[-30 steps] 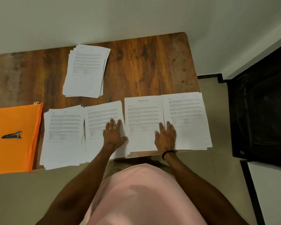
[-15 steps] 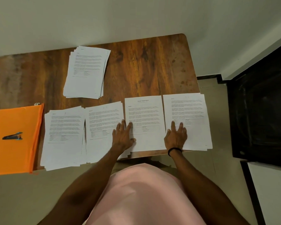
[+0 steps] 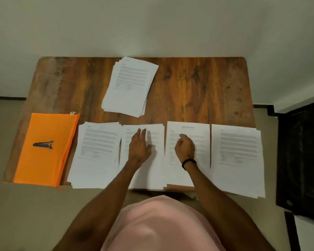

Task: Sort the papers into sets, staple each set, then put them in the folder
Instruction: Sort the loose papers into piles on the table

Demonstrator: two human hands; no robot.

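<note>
Several stacks of printed white paper lie in a row along the near edge of the wooden table (image 3: 198,84): a far-left stack (image 3: 96,154), a second stack (image 3: 152,171), a third stack (image 3: 199,140) and a far-right stack (image 3: 237,160). A fifth stack (image 3: 130,86) lies further back. My left hand (image 3: 139,147) rests flat with fingers spread on the second stack. My right hand (image 3: 185,147) sits on the third stack with fingers curled; whether it pinches a sheet is unclear. An orange zip folder (image 3: 38,165) lies at the left with a dark stapler (image 3: 43,144) on it.
The table stands against a pale wall. A dark cabinet (image 3: 301,160) stands to the right of the table. The front stacks overhang the table's near edge slightly. Bare wood shows at the back left and back right.
The camera view has shifted, so the table sits further right and lower. Both hands have moved up their stacks and leftward; the right hand left the far-right stack and curled its fingers on the third.
</note>
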